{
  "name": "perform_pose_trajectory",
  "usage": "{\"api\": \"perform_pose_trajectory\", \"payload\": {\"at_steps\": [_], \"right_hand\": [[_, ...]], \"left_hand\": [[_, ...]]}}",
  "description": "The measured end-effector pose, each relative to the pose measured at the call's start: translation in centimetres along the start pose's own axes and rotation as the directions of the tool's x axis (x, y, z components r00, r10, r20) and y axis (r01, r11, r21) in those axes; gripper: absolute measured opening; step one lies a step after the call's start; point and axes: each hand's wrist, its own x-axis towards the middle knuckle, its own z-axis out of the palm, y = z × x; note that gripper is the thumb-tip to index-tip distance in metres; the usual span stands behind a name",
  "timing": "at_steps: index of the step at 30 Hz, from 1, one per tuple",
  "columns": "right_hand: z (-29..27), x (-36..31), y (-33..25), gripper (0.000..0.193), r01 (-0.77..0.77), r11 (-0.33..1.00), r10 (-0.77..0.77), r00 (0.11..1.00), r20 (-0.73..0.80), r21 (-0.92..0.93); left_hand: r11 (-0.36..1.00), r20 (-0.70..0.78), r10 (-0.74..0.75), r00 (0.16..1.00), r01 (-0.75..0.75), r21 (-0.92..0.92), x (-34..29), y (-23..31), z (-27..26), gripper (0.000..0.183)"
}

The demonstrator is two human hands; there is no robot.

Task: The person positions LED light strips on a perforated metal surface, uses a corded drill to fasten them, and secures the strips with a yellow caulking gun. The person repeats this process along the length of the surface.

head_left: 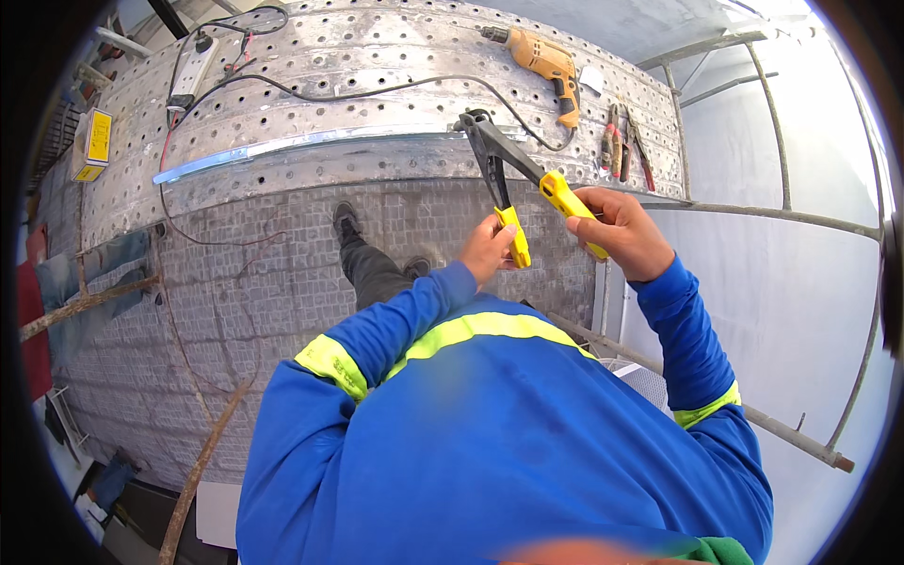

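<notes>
Both my hands hold a long two-handled tool, with black arms and yellow grips; its small dark head points away from me, over the platform's near edge. My left hand is closed round the lower yellow grip. Around the other yellow grip, my right hand is wrapped, a little farther right. The two arms are spread apart in a narrow V. What kind of tool it is, I cannot tell. Just beyond its head lies a long, thin metal strip, partly covered in blue, along the platform.
The perforated metal platform carries an orange drill, its black cable, a white power strip, and several hand tools. A yellow-and-white box is at its left end. Scaffold tubes stand along the right wall. Paving lies below.
</notes>
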Motion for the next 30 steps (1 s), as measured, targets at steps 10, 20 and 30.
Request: {"api": "perform_pose_trajectory", "payload": {"at_steps": [10, 20, 30], "right_hand": [[3.7, 5.0, 4.8, 0.053, -0.055, 0.998, 0.053, 0.997, 0.056, 0.019], [6.1, 6.5, 4.3, 0.073, -0.185, 0.971, 0.146, 0.960, 0.240, 0.149], [5.6, 7.2, 6.5, 0.079, -0.233, 0.925, 0.155, 0.953, 0.260, 0.299]], "left_hand": [[0.986, 0.016, -0.064, 0.998, 0.065, -0.154, -1.4, -0.4, 0.7, 0.040], [0.929, 0.253, 0.121, 0.960, -0.200, 0.312, 0.1, -3.3, 0.7, 0.111], [1.000, 0.121, -0.001, 0.993, 0.001, -0.004, -4.4, 1.8, 3.7, 0.089]]}}
